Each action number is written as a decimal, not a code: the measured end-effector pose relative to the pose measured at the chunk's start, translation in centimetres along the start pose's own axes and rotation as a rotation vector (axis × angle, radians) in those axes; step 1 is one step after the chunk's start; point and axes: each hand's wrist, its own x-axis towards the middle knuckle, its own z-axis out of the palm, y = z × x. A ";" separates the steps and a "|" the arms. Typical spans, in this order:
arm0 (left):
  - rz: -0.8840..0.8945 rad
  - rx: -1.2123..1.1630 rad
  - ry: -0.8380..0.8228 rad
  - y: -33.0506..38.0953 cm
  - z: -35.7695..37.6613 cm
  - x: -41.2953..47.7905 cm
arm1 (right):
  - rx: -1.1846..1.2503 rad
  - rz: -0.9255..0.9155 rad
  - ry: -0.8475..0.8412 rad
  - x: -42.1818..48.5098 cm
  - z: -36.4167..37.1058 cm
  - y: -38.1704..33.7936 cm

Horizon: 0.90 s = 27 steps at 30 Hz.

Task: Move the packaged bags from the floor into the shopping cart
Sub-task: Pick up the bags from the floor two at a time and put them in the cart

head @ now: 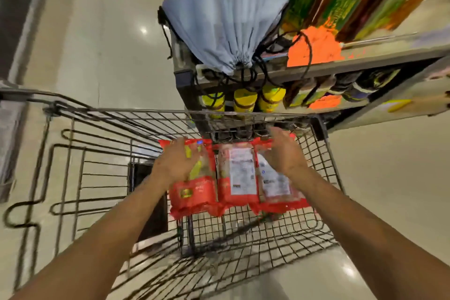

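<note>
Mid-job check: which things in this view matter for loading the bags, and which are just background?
Part of the job:
- three red packaged bags, side by side in the cart
- wire shopping cart
- left hand and right hand, resting on the outer bags

Just lying about:
- grey drawstring bag on the shelf
- yellow-lidded jars
- orange price tag

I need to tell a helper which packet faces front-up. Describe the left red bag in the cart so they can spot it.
Look inside the wire shopping cart, where three red bags lie side by side. It is the leftmost bag, under the left hand. Unlike the two beside it with white label panels, it shows yellow-green print.
</note>
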 end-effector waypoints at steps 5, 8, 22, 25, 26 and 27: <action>0.389 0.331 0.268 6.7 -7.8 -8.2 | -0.330 -0.176 0.267 -8.9 -7.1 -6.6; 0.556 0.494 0.340 9.1 -9.9 -13.4 | -0.382 -0.099 0.377 -16.0 -10.0 -7.1; 1.325 0.717 0.415 30.3 0.2 -36.2 | -0.182 0.610 0.759 -50.1 -15.3 11.5; 1.454 0.761 0.371 35.9 5.9 -41.4 | -0.127 0.738 0.787 -55.8 -15.3 17.8; 1.497 0.783 0.355 37.7 8.1 -43.1 | -0.105 0.775 0.798 -57.5 -15.1 20.1; 1.531 0.800 0.341 39.5 10.3 -44.7 | -0.082 0.817 0.806 -59.2 -14.9 22.5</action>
